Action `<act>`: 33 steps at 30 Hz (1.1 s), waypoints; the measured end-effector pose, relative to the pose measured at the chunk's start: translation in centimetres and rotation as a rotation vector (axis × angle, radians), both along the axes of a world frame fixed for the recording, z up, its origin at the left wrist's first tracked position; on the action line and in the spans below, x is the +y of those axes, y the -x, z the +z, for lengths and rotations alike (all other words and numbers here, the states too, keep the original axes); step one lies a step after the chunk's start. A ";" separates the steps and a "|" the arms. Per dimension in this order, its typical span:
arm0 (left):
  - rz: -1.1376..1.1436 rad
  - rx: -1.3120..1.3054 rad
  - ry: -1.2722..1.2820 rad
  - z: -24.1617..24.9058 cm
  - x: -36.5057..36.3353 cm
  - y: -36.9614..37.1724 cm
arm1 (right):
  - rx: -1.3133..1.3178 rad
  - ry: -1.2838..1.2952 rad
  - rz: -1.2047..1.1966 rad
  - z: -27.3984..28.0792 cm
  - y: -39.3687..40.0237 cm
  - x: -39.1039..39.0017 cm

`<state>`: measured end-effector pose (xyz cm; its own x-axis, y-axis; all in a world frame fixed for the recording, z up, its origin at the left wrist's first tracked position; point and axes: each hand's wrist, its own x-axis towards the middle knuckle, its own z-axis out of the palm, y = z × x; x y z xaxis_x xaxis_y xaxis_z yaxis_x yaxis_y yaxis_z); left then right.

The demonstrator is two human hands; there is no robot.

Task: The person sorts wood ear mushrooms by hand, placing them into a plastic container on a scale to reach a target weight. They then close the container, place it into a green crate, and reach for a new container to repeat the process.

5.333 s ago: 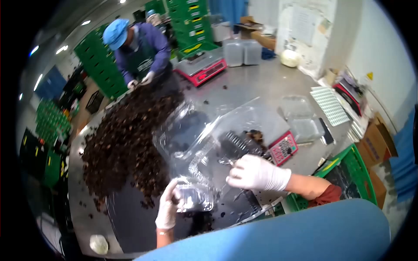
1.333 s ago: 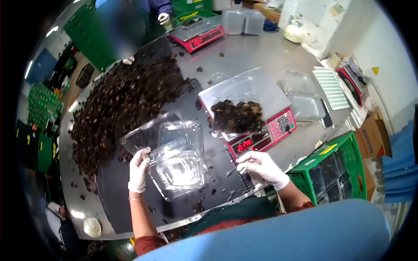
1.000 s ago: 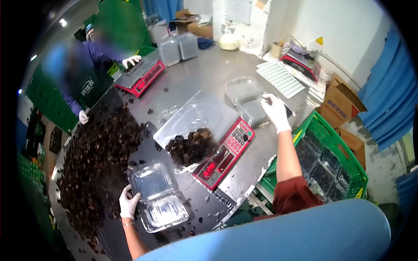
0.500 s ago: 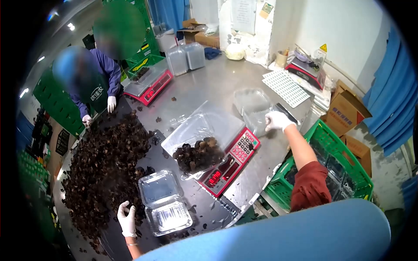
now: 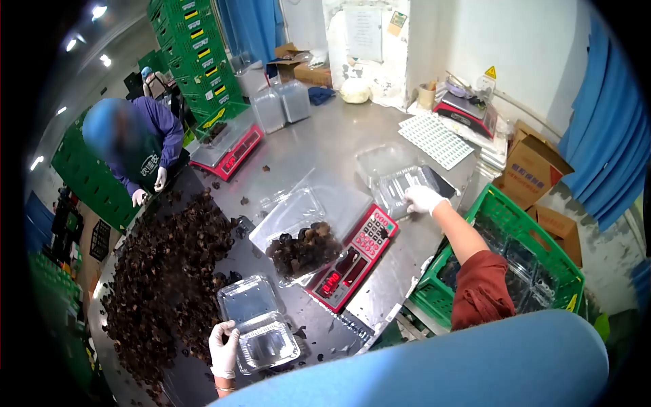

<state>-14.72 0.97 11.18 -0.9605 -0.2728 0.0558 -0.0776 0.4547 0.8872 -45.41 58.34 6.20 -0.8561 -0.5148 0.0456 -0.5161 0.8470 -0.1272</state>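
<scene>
Gloved in white, my left hand point(image 5: 224, 349) is at the left edge of an open clear clamshell box point(image 5: 268, 344), its fingers curled at the rim. My right hand point(image 5: 424, 199) is closed at the edge of another open clear box point(image 5: 400, 188) beside a dark flat object point(image 5: 442, 182). Between them, a clear box holding dark fungus pieces point(image 5: 305, 252) rests on the red scale point(image 5: 359, 258), whose display is lit. A large heap of dark fungus point(image 5: 169, 285) lies left of my left hand.
Across the table point(image 5: 298, 146), a co-worker in purple sleeves point(image 5: 163, 129) bends over the heap near a second red scale point(image 5: 234, 154). A green crate point(image 5: 495, 271) of packed boxes stands at my right. White label sheets point(image 5: 435, 140) and a third scale point(image 5: 466, 115) are at the back right.
My left hand has moved right, from the heap's edge to the empty box. My right hand has shifted slightly left and down. The co-worker's hands have moved a little.
</scene>
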 end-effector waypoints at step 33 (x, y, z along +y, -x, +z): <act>-0.008 -0.155 -0.562 1.3 3.7 -1.1 | 0.814 0.546 -0.057 13.2 -4.9 -5.3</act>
<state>-13.62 4.63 12.52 -0.9480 -0.2128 -0.2365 -0.2240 -0.0812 0.9712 -40.53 53.09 19.35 -0.4803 -0.2062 0.8525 -0.5801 0.8037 -0.1324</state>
